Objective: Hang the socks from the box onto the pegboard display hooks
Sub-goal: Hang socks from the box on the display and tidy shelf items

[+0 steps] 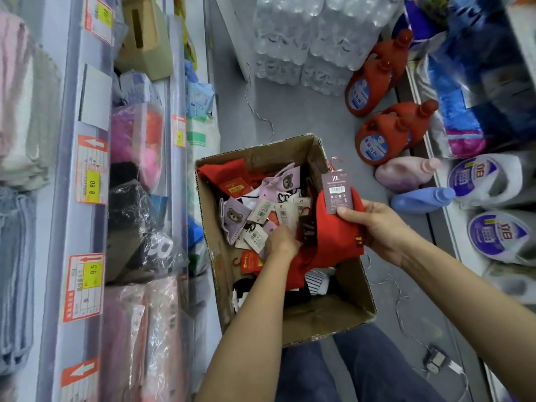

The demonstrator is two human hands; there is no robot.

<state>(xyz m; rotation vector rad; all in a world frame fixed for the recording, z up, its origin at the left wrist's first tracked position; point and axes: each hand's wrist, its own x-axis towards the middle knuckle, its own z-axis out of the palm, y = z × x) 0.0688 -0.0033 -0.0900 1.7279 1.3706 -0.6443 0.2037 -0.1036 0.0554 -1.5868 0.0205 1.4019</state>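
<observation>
Holding a red sock pair (336, 227) by its dark header card (336, 192), the right hand (383, 230) pinches thumb over card, hook end pointing up and away. Nearer the cardboard box (290, 323), the left hand (281, 242) digs into loose socks; its grip is hidden. No pegboard shows; shelves flank a narrow aisle.

The grey floor (313, 111) carries an open cardboard box (327, 317) at centre. Shrink-wrapped packs of water bottles (304, 39) stand at the far end. Red detergent jugs (377, 137) lie to the right of the box, with a pink bottle (403, 172) and a blue bottle (420, 198) beside them. A thin cord (261, 111) trails across the floor.
</observation>
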